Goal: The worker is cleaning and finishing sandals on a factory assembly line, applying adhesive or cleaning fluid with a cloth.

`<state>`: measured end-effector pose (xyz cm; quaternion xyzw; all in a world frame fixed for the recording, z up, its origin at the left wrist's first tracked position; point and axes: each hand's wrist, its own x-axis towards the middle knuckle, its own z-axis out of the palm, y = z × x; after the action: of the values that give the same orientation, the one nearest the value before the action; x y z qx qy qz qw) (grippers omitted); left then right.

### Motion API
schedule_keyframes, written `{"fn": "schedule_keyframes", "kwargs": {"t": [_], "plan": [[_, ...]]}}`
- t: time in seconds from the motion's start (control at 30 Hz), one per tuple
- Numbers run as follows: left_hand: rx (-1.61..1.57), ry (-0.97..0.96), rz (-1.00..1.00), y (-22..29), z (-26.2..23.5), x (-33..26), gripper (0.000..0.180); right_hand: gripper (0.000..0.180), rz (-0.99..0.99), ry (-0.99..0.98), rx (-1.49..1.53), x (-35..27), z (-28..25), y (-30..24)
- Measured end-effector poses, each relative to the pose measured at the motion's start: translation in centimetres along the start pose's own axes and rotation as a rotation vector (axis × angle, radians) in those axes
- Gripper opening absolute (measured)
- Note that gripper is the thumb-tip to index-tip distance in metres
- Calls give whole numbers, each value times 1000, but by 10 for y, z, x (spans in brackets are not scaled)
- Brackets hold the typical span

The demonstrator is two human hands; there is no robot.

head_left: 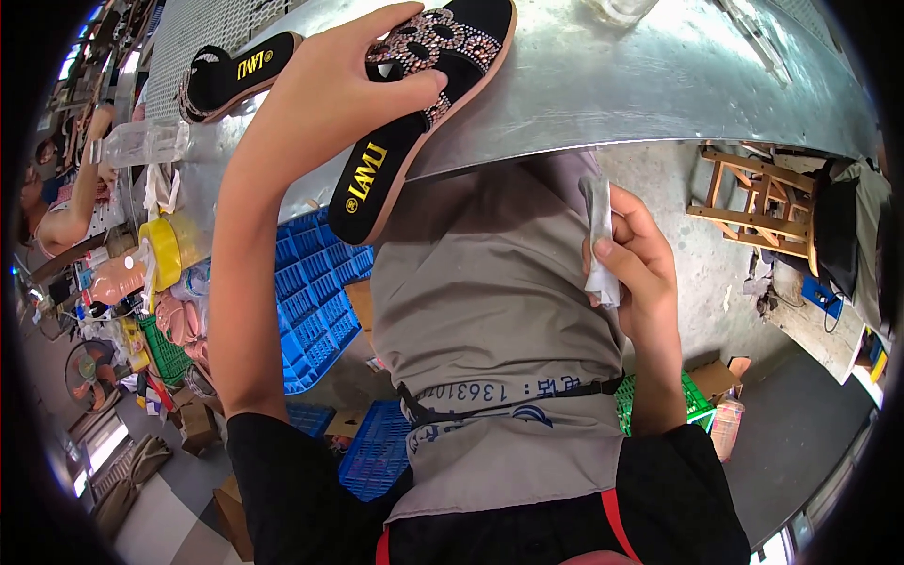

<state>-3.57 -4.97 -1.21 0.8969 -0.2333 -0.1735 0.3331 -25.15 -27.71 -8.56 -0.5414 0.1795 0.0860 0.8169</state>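
My left hand (pixel 344 89) is closed around the strap of a black slide sandal (pixel 391 160). Sparkling stones cover the sandal's openwork strap, and gold lettering marks its insole. The sandal is tilted, its heel toward me over the metal table's near edge. My right hand (pixel 636 254) pinches a folded whitish cloth (pixel 600 240) upright, beside my grey apron (pixel 499 273). A matching second sandal (pixel 235 75) lies on the table, left of my left hand.
The metal table (pixel 603 94) spans the far side. Clear plastic bottles (pixel 141 143) and yellow tape (pixel 165 252) are at the left. Blue crates (pixel 315 301) stand below my left arm. A wooden stool (pixel 758 202) is at right. Another person's arm (pixel 80 212) shows far left.
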Motion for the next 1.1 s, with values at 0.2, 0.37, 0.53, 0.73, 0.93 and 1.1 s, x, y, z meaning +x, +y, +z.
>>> {"fn": "schedule_keyframes", "kwargs": {"t": [0.2, 0.37, 0.53, 0.73, 0.93, 1.1], "plan": [[-27, 70, 463, 2, -4, -18, 76, 54, 53, -87, 201, 2, -4, -4], [48, 139, 780, 7, -17, -34, 88, 52, 6, -89, 300, 7, 2, -9], [-254, 192, 789, 1, -4, -33, 81, 48, -33, -130, 327, 14, -2, -11], [-454, 215, 867, -7, 0, -18, 76, 42, -66, -115, 301, 19, -2, -16], [-316, 149, 855, -7, 3, -10, 68, 44, -136, -151, 254, 14, 3, -28], [-39, -140, 733, -12, 9, -8, 73, 45, -196, -169, 200, 10, 2, -29]]}}
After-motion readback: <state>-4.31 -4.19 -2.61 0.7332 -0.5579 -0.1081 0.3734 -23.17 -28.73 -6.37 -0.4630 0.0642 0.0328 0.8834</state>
